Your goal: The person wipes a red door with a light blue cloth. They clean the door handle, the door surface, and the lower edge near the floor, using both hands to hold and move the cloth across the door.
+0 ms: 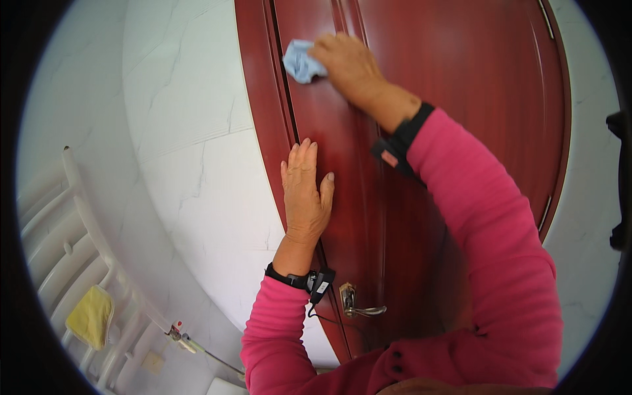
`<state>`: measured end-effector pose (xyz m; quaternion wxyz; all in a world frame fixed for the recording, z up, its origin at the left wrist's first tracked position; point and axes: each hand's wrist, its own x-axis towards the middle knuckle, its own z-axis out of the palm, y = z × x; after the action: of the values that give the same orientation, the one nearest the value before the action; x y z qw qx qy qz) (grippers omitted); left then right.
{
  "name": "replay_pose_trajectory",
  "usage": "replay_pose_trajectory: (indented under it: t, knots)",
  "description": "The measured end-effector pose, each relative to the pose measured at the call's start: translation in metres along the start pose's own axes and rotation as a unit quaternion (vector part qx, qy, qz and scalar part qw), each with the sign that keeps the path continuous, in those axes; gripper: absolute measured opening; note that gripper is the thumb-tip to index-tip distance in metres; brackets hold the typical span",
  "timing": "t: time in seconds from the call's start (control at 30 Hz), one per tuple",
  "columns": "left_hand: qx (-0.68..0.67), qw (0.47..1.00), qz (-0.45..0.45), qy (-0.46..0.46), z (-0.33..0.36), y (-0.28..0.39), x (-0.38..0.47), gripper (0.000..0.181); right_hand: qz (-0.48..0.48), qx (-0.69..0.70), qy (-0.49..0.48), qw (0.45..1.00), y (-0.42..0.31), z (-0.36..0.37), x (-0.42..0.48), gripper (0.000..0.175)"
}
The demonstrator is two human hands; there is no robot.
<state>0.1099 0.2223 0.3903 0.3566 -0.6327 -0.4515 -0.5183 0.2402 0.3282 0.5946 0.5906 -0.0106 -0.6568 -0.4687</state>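
Before me stands a dark red wooden door in a matching frame. My right hand is high up and grips a crumpled light blue cloth, which lies against the door's surface near its left edge. Lower down, my left hand rests flat on the door's edge and frame, fingers upward and thumb spread, holding nothing. Below that hand sits a metal lever handle on the door. Both wrists wear black straps with small devices.
On the left wall of white marbled tile hangs a white towel radiator with a yellow cloth over its bars. A valve joins a thin pipe at its lower end. Metal hinges line the door's right side.
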Motion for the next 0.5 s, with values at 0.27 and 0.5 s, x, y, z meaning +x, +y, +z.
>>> replay_pose_trajectory:
  t: [0.27, 0.5]
  knots:
    - [-0.021, 0.995, 0.05, -0.085, 0.017, -0.014, -0.008, 0.077, 0.089, -0.153, 0.101, 0.979, 0.065, 0.038, 0.091, 0.023]
    - [0.02, 0.989, 0.038, -0.138, 0.032, -0.012, -0.026, 0.089, 0.146, -0.055, 0.069, 0.985, 0.067, 0.051, 0.114, 0.018]
